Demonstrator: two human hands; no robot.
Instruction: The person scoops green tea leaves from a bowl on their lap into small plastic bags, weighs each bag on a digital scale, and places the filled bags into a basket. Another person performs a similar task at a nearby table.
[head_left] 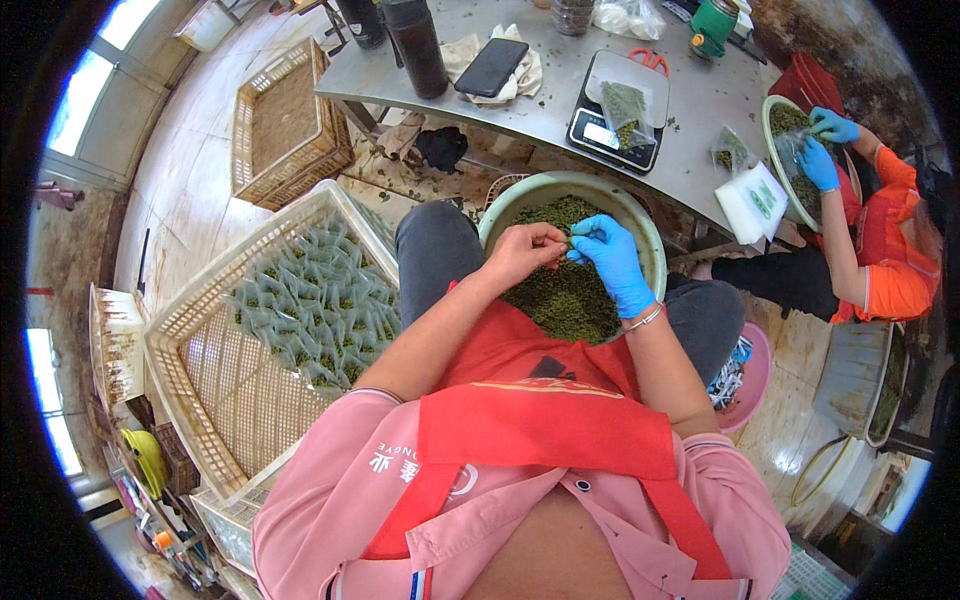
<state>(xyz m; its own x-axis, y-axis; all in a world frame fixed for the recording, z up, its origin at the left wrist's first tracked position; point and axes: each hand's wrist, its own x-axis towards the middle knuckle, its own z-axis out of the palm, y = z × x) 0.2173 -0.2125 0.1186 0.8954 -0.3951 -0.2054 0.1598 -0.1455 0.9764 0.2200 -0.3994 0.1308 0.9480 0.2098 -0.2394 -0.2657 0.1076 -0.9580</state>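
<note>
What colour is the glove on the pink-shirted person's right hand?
The glove is blue, best seen in the head view.

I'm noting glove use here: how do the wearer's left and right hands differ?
The left hand is bare; the right hand wears a blue glove. The right wrist carries a silvery bracelet; the left wrist shows none. Both hands pinch close together above the pale green basin.

Packing workroom indicated: scale [599, 135] at metal table [695, 110]'s near edge, crate [225, 395] of filled bags [320, 305], basin [647, 235] of green plant matter [562, 305].
</note>
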